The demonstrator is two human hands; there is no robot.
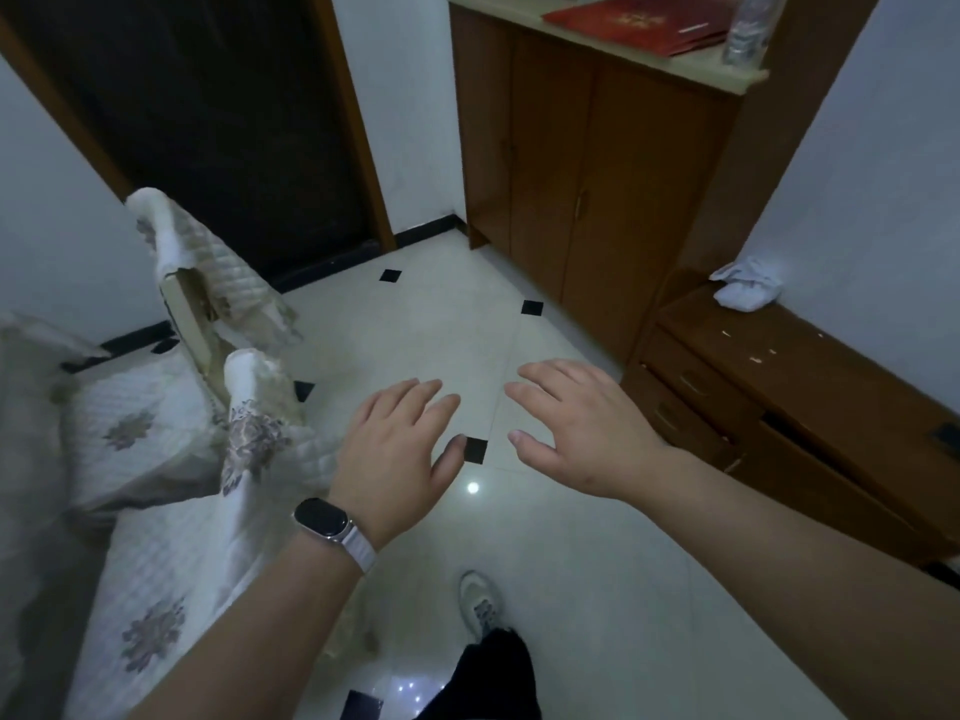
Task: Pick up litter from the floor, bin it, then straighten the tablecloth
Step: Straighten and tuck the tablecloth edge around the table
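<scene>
Along the left edge, a quilted cream tablecloth (150,579) with grey floral motifs drapes over furniture and hangs toward the floor, rumpled at its upper end. Just behind it stands a chair (195,298) under a matching quilted cover, in front of a dark doorway (208,122). At centre, the left hand (400,449), with a dark-faced watch (327,519) on its wrist, reaches forward palm down, fingers straight and slightly spread, holding nothing. Just beside it, not touching, the right hand (582,428) is held the same way, also empty. Both hover above a glossy pale tiled floor (597,589) with small black diamond insets. A light shoe (480,600) shows below the hands. To the right stands a tall wooden cabinet (587,174) with a red folder (634,23) and a clear bottle (748,28) on top. Farthest right, a crumpled white wad (748,288) sits on a low wooden drawer chest (779,387).
</scene>
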